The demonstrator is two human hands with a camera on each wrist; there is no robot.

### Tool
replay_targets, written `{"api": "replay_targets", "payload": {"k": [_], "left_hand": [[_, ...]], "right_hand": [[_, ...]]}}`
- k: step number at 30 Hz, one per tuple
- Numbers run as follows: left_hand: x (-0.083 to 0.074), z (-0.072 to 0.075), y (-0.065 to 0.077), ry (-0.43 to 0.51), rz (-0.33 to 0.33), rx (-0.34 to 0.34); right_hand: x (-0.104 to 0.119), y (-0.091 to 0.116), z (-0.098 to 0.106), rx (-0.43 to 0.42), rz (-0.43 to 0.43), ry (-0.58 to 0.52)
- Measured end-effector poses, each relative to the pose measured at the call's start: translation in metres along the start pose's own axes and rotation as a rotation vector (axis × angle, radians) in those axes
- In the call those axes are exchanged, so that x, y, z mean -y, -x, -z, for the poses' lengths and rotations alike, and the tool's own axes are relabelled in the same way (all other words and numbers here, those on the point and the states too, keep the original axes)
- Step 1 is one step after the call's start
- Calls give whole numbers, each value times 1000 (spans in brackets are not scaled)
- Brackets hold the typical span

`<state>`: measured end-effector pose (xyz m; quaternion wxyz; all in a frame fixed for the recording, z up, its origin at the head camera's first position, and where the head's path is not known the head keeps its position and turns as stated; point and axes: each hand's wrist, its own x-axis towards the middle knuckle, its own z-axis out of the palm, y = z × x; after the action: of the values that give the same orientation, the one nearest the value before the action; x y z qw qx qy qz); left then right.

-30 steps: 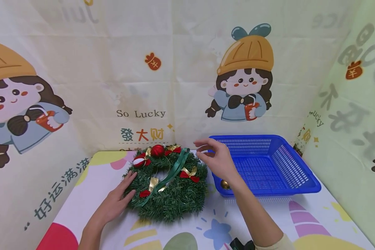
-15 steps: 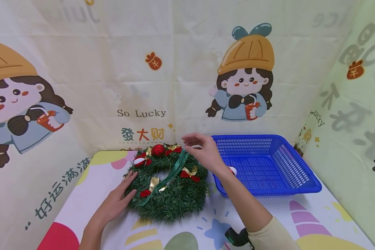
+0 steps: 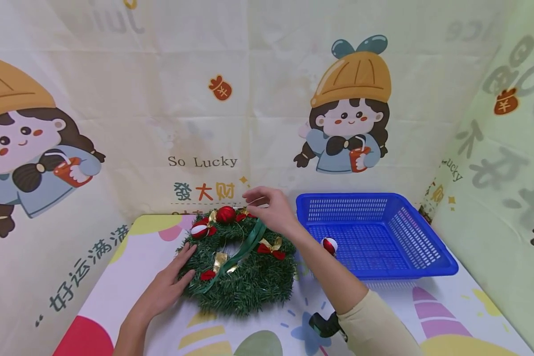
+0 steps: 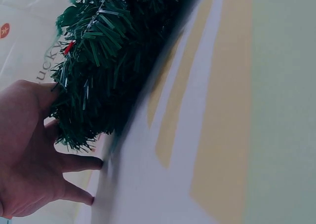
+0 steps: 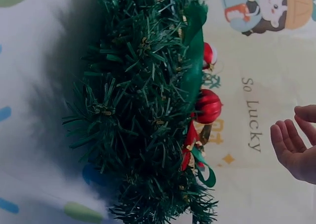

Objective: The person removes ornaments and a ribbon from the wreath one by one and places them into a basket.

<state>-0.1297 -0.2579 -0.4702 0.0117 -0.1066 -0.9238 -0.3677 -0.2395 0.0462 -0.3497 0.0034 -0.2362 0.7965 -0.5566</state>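
Note:
A green wreath lies on the table, decorated with red-and-gold bows, a shiny red ball, a red-and-white ball and a green ribbon running across its centre. My left hand rests with spread fingers against the wreath's left side; in the left wrist view, two fingertips reach down to the tabletop. Over the wreath's far right part hovers my right hand, fingers loosely bent. In the right wrist view that hand stands apart from the wreath, nothing visible between thumb and fingers.
Right of the wreath stands a blue plastic basket with a red-and-white ball at its left side. A black device sits beside the right sleeve. A printed cloth wall closes off the back.
My right hand has moved left over the wreath's far side, uncovering the red-and-white ball in the basket. The gold ball seen there earlier is now hidden. My left hand stays in place.

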Motion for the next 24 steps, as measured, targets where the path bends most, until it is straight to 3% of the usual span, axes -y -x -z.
{"api": "replay_targets", "payload": {"k": [14,24], "left_hand": [[-1,1,2,5,13,4],[-2,1,1,3,17,3]], "right_hand": [[-18,-28,-20,103,-76,26],[-22,-42,-32,125,-133,24]]}}
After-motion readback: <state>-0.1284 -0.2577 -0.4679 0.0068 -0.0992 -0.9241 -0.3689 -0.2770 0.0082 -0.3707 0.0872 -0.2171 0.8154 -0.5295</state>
